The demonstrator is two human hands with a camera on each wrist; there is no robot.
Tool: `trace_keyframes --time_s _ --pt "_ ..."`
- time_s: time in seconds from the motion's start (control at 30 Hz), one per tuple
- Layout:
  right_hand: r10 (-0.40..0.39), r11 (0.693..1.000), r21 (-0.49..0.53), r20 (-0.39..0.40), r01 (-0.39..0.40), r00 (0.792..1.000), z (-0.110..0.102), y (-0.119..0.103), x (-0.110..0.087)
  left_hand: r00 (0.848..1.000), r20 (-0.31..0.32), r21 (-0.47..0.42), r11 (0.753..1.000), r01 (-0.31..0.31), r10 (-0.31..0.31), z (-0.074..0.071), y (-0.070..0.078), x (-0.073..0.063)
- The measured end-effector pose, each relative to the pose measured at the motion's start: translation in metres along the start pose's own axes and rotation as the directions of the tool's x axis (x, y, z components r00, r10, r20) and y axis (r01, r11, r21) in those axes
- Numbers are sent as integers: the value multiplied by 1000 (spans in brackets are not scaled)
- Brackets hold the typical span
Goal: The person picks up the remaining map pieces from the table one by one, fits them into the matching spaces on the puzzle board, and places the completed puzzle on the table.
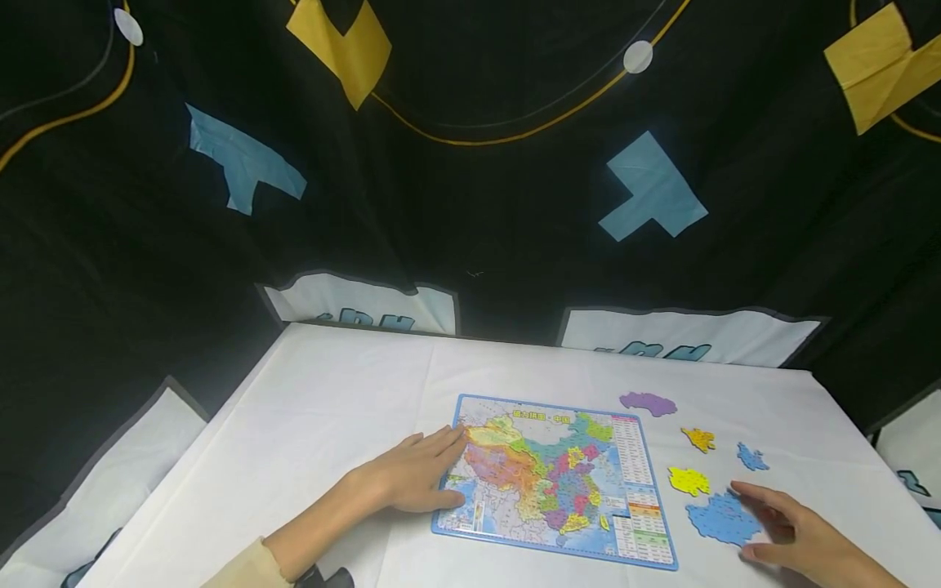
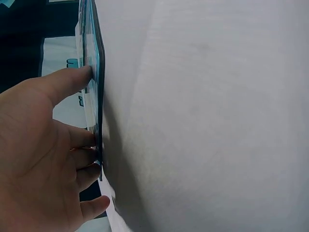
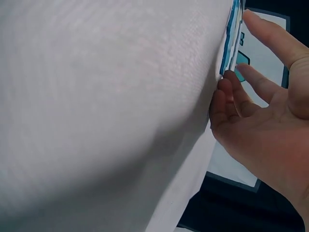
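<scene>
A map puzzle board (image 1: 540,478) with a blue border lies on the white table, many colored regions fitted in it. My left hand (image 1: 422,474) rests over the board's left edge, fingers extended; the left wrist view shows the fingertips of this hand (image 2: 53,140) on the board's thin edge. My right hand (image 1: 797,535) is beside a large blue puzzle piece (image 1: 722,518), thumb and index finger spread apart near its right side. Whether they touch it I cannot tell. In the right wrist view, the hand (image 3: 265,96) has loosely bent fingers with nothing held between them.
Right of the board lie other loose pieces: a purple piece (image 1: 648,403), an orange piece (image 1: 698,439), a small blue piece (image 1: 752,456) and a yellow piece (image 1: 689,481). The white table (image 1: 345,376) ends at a black curtain (image 1: 507,229) behind.
</scene>
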State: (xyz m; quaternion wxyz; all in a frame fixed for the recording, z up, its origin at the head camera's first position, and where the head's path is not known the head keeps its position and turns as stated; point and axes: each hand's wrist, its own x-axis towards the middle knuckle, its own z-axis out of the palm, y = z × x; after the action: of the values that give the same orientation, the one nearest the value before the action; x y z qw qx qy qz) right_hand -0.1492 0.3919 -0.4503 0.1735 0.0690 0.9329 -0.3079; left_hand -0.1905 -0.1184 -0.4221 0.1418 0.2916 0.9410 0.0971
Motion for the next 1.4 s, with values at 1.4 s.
trace_keyframes --time_s 1.4 --pt "-196 979 -75 -56 192 979 -10 -49 1 1000 9 16 1000 -3 3 0 -1 1"
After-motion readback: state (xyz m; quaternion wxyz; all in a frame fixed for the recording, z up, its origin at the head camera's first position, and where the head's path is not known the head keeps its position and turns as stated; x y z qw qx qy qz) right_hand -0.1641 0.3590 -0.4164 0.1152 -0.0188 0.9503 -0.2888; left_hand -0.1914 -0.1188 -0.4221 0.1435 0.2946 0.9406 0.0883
